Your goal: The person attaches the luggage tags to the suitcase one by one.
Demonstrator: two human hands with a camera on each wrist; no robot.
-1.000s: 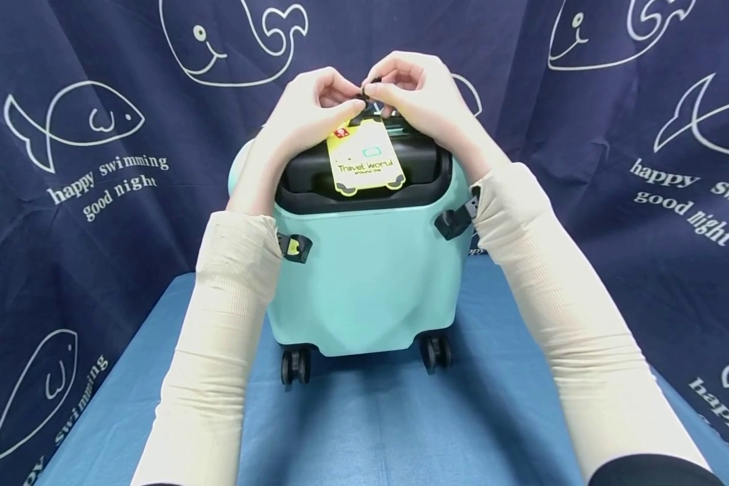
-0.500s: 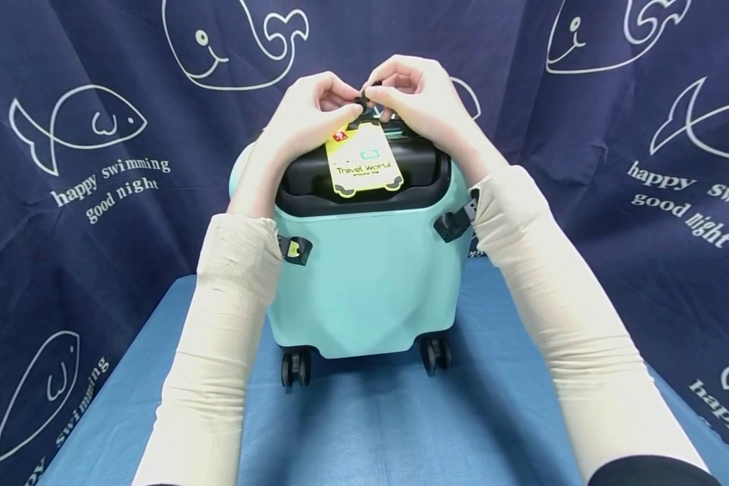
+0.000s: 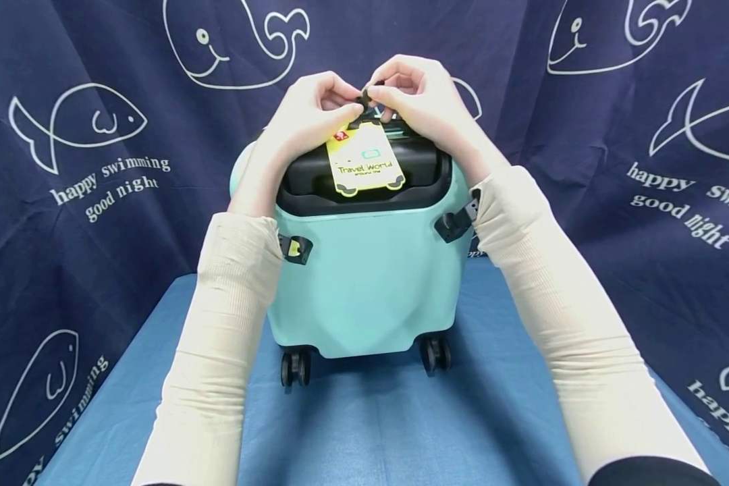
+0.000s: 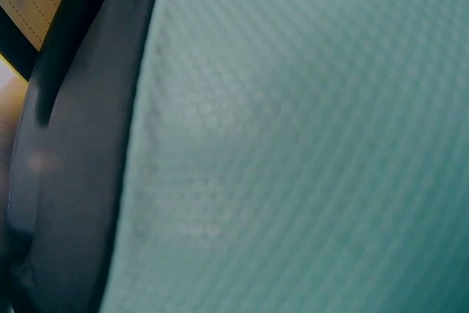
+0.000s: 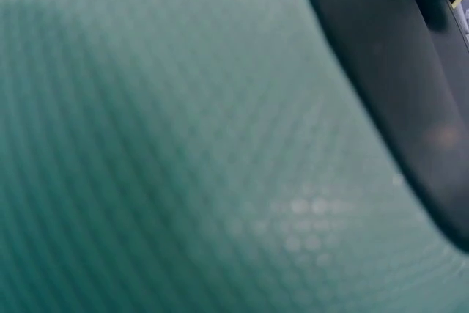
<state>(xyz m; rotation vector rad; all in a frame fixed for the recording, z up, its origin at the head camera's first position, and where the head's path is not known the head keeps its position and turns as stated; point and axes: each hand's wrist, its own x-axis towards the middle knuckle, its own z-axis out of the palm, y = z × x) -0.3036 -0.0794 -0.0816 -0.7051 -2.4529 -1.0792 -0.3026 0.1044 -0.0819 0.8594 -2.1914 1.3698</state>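
A mint-green suitcase (image 3: 370, 283) with a black top recess stands upright on its wheels, in the middle of the head view. Against that recess hangs a yellow luggage tag (image 3: 364, 165) marked "Travel World". My left hand (image 3: 310, 111) pinches the tag's black strap (image 3: 365, 98) between thumb and forefinger. From the other side, my right hand (image 3: 422, 98) pinches the strap too, close to the left fingertips. How the strap is fastened is hidden by the fingers. Both wrist views show mostly the ribbed suitcase shell (image 4: 308, 144), and no fingers are clear there.
The suitcase rests on a blue cloth surface (image 3: 364, 425). Behind it hangs a dark blue curtain (image 3: 200, 175) printed with white whales and fish. Small black wrist cameras (image 3: 455, 221) sit beside the sleeves, close to the suitcase front. Black wheels (image 3: 295, 366) show underneath.
Both hands stay at the strap with only tiny finger shifts. The whole head view has dropped slightly in the frame since one second ago. The suitcase stands unchanged.
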